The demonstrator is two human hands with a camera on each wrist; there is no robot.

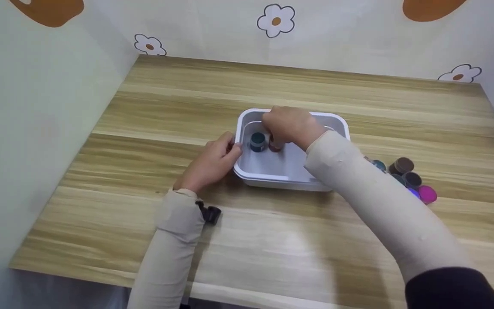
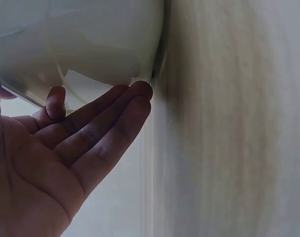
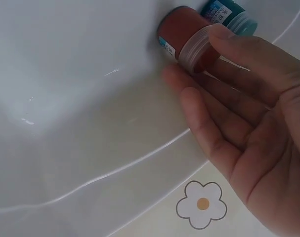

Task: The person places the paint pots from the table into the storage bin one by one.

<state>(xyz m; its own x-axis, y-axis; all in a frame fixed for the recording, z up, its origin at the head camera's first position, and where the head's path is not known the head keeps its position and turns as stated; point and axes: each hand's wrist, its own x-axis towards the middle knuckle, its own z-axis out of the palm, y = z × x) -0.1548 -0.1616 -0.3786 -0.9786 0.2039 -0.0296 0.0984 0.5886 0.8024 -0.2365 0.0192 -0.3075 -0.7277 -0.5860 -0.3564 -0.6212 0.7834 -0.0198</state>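
Observation:
A white plastic box (image 1: 268, 165) stands on the wooden table. Inside it, a dark green paint jar (image 1: 257, 142) stands upright beside a reddish-brown paint jar (image 3: 184, 29). My right hand (image 1: 292, 124) reaches in from above and holds the brown jar by its clear lid, between thumb and fingers. In the right wrist view the green jar (image 3: 224, 15) sits just behind the brown one. At the box's left end, my left hand (image 1: 212, 161) grips the rim with the thumb; its other fingers (image 2: 110, 133) lie nearly straight against the outer wall.
Several paint jars (image 1: 401, 166) stand close together on the table right of the box, partly hidden by my right sleeve. Among them is a magenta-topped jar (image 1: 427, 194). Flower-printed cloth walls (image 1: 212, 32) border the table (image 1: 165, 103) at the back and sides.

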